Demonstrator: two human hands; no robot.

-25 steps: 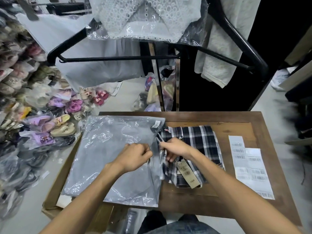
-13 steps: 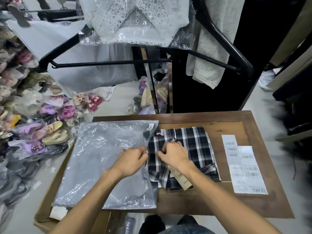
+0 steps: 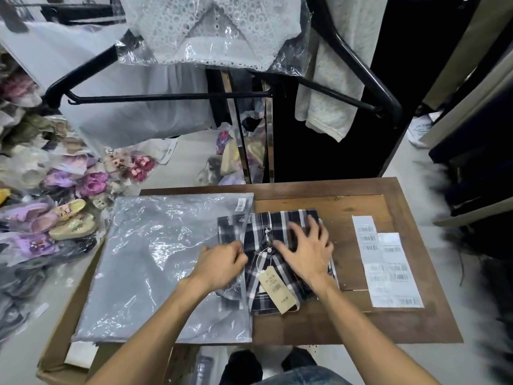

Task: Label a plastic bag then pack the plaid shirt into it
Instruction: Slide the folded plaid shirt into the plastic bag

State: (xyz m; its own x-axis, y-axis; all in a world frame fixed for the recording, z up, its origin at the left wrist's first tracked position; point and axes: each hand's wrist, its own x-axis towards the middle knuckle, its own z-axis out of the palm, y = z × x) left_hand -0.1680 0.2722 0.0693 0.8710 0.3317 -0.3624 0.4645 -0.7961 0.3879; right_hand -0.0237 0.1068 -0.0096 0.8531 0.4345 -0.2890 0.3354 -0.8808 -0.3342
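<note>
A folded black-and-white plaid shirt with a tan hang tag lies on the wooden table. Its left part sits inside the open right edge of a clear plastic bag, which lies flat at the left. A small barcode label is stuck near the bag's top right corner. My left hand pinches the bag's open edge. My right hand lies flat on the shirt with its fingers spread.
Sheets of barcode labels lie at the table's right. A cardboard box sits under the bag at the left. Bagged shoes pile up on the floor at left. A black garment rack with bagged clothes stands behind the table.
The shirt has slid leftward, its left part now inside the bag's opening. My right hand has moved from the shirt's left side to its right part and spread flat.
</note>
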